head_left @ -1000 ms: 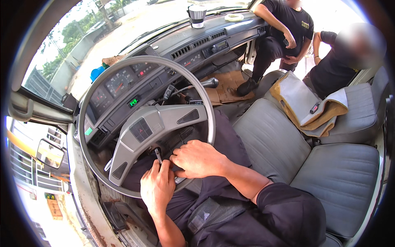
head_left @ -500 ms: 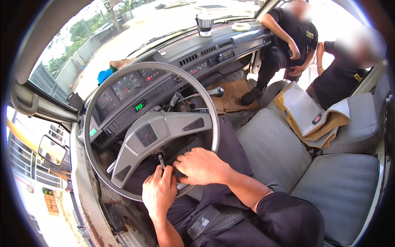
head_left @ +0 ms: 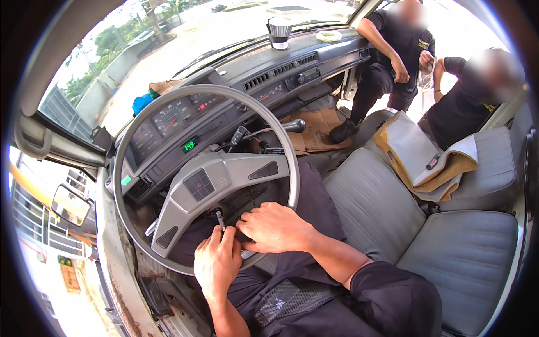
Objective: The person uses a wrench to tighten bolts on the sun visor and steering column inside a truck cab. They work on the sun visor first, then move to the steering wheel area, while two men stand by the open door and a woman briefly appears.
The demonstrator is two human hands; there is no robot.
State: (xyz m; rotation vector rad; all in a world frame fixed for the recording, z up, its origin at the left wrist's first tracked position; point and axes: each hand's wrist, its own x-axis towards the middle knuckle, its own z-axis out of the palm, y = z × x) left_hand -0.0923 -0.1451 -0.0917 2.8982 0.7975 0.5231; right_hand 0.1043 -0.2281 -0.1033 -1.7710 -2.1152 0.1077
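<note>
At the lower rim of the grey steering wheel (head_left: 294, 185), my two hands are close together, both with curled fingers. My left hand (head_left: 218, 259) covers part of the rim, its fingertips beside a slim silver rod (head_left: 220, 218) that sticks up below the wheel's hub. Just to the right, my right hand (head_left: 275, 226) is closed, knuckles up, its thumb toward the left hand. Whatever the fingers grip is hidden beneath them. A dark mesh-covered item (head_left: 292, 300) lies at my lap.
Behind the wheel is the instrument panel (head_left: 168, 119), with a gear lever (head_left: 292, 126) to its right. A folded grey-and-brown cloth (head_left: 407, 146) with a small dark key fob (head_left: 433, 162) lies on the passenger seat (head_left: 488, 168). Two people in black shirts are by the far door. A striped cup (head_left: 279, 32) stands on the dashboard.
My hands have barely moved. By the far door, one person's hand has risen to the chest, and a dark device is no longer visible. The other person's head is slightly lower.
</note>
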